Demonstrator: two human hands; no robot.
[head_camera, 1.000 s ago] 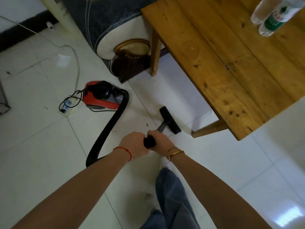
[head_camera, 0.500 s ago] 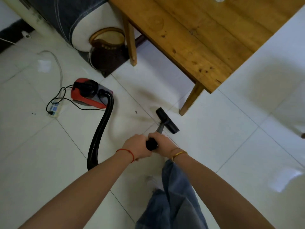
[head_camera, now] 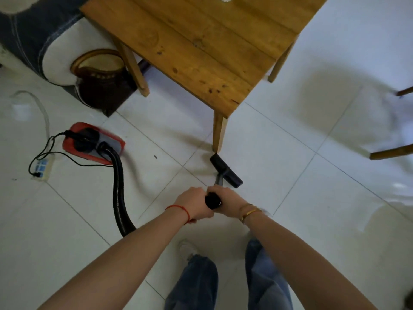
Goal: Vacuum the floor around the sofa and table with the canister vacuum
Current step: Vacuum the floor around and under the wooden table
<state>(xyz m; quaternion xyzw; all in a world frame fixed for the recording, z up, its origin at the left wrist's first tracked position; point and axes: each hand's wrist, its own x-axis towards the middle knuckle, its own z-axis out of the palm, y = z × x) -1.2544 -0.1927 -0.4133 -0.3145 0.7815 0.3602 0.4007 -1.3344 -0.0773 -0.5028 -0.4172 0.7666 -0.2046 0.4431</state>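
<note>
A red canister vacuum (head_camera: pixel 93 143) sits on the white tiled floor at left. Its black ribbed hose (head_camera: pixel 118 186) curves down toward me. Both hands grip the black wand handle (head_camera: pixel 213 200): my left hand (head_camera: pixel 193 203) from the left, my right hand (head_camera: pixel 229 201) from the right. The black floor nozzle (head_camera: pixel 226 170) lies flat on the tiles, its far end right at the foot of the wooden table's (head_camera: pixel 201 45) near corner leg (head_camera: pixel 219 133). The dark blue and white sofa (head_camera: pixel 38 39) stands at upper left.
A dark brown woven basket (head_camera: pixel 100 81) stands between the sofa and a table leg. A power strip (head_camera: pixel 42 167) with black cords lies left of the canister, and a white cable (head_camera: pixel 42 110) runs beyond it. Wooden chair legs (head_camera: pixel 391 152) show at right. My feet are below the hands.
The view has swung so the table's near corner leg now lies straight ahead. The nozzle has travelled along the floor to that leg's foot. Both hands keep their grip.
</note>
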